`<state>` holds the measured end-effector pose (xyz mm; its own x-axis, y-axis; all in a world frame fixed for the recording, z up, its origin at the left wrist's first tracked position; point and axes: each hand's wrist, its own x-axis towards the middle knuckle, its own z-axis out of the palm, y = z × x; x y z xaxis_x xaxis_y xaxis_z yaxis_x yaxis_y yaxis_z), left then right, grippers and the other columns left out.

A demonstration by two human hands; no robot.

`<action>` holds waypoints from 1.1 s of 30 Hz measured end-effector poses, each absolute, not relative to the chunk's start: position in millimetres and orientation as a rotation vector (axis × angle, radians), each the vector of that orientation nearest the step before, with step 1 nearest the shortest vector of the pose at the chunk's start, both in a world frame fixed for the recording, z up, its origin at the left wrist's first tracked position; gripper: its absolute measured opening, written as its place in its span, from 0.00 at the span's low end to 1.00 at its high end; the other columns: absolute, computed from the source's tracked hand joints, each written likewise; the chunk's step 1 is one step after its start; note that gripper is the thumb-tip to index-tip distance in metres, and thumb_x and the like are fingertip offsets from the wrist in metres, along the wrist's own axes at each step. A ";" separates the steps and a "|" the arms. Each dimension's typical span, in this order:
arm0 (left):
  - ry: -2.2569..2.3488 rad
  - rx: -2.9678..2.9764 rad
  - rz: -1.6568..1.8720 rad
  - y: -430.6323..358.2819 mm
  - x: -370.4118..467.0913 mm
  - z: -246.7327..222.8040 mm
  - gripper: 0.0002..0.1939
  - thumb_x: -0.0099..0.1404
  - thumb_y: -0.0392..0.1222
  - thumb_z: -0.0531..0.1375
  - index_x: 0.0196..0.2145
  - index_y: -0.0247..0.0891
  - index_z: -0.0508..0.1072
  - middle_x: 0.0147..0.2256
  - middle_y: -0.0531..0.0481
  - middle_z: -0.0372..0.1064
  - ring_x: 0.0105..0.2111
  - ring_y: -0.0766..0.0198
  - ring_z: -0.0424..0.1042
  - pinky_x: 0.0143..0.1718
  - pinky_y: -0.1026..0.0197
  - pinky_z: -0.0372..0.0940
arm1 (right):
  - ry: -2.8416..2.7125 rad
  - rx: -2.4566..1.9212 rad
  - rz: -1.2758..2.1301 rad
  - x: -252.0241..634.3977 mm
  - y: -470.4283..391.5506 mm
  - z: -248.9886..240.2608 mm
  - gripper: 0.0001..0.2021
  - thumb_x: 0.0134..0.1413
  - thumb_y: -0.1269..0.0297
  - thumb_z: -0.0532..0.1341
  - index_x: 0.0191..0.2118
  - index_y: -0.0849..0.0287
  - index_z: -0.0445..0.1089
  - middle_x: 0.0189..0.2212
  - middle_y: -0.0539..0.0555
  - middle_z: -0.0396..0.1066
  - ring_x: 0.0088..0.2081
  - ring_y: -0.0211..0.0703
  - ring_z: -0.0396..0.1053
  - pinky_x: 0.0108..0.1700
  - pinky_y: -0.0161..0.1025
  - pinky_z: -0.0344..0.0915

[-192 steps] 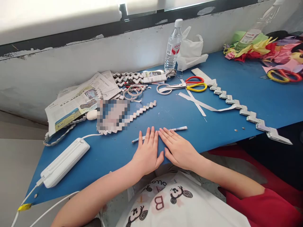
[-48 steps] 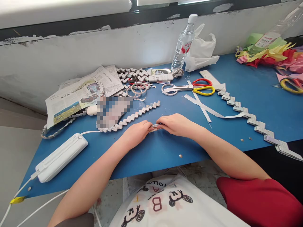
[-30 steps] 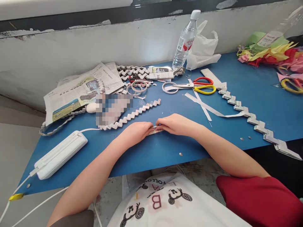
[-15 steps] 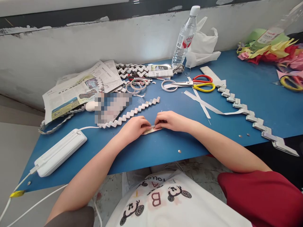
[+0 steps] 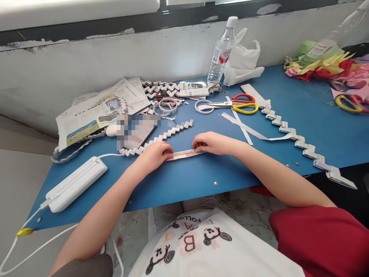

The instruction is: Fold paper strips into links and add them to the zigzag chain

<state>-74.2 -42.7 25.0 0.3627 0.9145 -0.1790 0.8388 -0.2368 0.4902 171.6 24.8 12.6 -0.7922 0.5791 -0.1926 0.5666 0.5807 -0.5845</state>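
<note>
A narrow printed paper strip (image 5: 184,154), partly folded along its length, lies on the blue table between my hands. My left hand (image 5: 158,154) pinches its left end, fingers closed. The right end is pinched by my right hand (image 5: 208,143), thumb and fingers together. Just beyond my left hand runs a zigzag chain of folded paper (image 5: 168,133). White paper strips (image 5: 240,125) lie crossed beyond my right hand. Scissors with red and yellow handles (image 5: 233,104) rest farther back, their blades over a roll of tape (image 5: 203,107).
A longer folded-paper chain (image 5: 301,144) stretches to the table's right edge. Newspapers (image 5: 95,111) are piled at back left, near a white power strip (image 5: 77,184). A water bottle (image 5: 221,54) and a white plastic bag (image 5: 245,57) stand by the wall. Coloured paper (image 5: 328,65) lies back right.
My hands have moved apart along the strip, left hand leftward and right hand slightly rightward, so more of the strip shows between them. The camera view has shifted slightly.
</note>
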 end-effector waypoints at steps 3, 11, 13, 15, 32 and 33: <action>1.454 2.171 0.182 -44.2 -82.1 25.2 0.10 0.65 0.44 0.57 0.37 0.38 0.77 0.35 0.48 0.72 0.36 0.60 0.71 0.39 0.60 0.65 | -2.860 -1.048 0.997 176.5 27.6 18.0 0.08 0.56 0.68 0.56 0.39 0.58 0.71 0.38 0.54 0.73 0.36 0.43 0.67 0.34 0.36 0.60; 1.305 2.278 0.256 -49.9 -93.0 17.6 0.16 0.70 0.43 0.49 0.43 0.38 0.76 0.39 0.46 0.69 0.38 0.61 0.70 0.42 0.59 0.65 | -2.908 -0.854 0.892 188.6 29.5 13.7 0.09 0.58 0.69 0.53 0.36 0.59 0.70 0.37 0.57 0.72 0.38 0.45 0.69 0.39 0.39 0.63; 1.285 2.349 0.247 -52.7 -95.9 14.6 0.17 0.71 0.41 0.48 0.45 0.38 0.75 0.38 0.45 0.67 0.37 0.61 0.69 0.41 0.59 0.65 | -2.903 -0.799 0.845 191.6 28.7 10.9 0.09 0.59 0.68 0.52 0.37 0.59 0.70 0.37 0.57 0.72 0.38 0.45 0.69 0.39 0.40 0.64; 1.253 2.451 0.238 -55.8 -99.1 10.9 0.19 0.71 0.38 0.46 0.48 0.38 0.75 0.37 0.45 0.66 0.37 0.61 0.68 0.40 0.59 0.65 | -2.906 -0.739 0.766 194.4 27.6 7.7 0.11 0.61 0.67 0.51 0.37 0.59 0.70 0.38 0.58 0.72 0.38 0.46 0.69 0.40 0.41 0.64; 1.189 3.026 -0.151 -70.9 -98.0 6.3 0.24 0.67 0.24 0.43 0.56 0.29 0.66 0.40 0.41 0.67 0.39 0.58 0.66 0.43 0.59 0.66 | -2.924 -0.351 0.019 200.7 16.7 -10.3 0.15 0.64 0.74 0.47 0.37 0.64 0.71 0.37 0.62 0.72 0.36 0.45 0.66 0.39 0.40 0.67; 1.198 3.031 -0.142 -71.0 -97.3 6.8 0.24 0.66 0.24 0.42 0.55 0.29 0.67 0.40 0.42 0.67 0.39 0.58 0.66 0.43 0.59 0.66 | -2.914 -0.383 0.032 197.6 16.4 -10.1 0.14 0.65 0.72 0.48 0.36 0.64 0.71 0.36 0.61 0.72 0.36 0.45 0.66 0.39 0.40 0.67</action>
